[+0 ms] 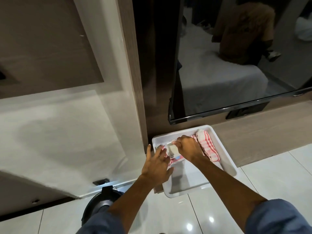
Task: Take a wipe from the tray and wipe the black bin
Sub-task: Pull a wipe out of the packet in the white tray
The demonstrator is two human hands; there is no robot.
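A white tray (228,159) lies on the glossy floor by a wooden panel. In it sits a pack of wipes (175,157) with a white flip lid, and a folded red-and-white checked cloth (208,144) lies to its right. My left hand (157,164) rests flat on the pack's left side, fingers spread. My right hand (188,146) is over the pack's top, fingertips pinched at the lid opening; whether a wipe is between them is hidden. The black bin (99,206), round with a dark lid, stands at the lower left, partly behind my left arm.
A dark glass screen (236,65) leans above the tray, reflecting a bed and a seated person. A wooden panel edge (135,81) separates it from a pale wall (59,132). A small black socket (101,181) sits low on the wall. White tiles (219,208) lie around the tray.
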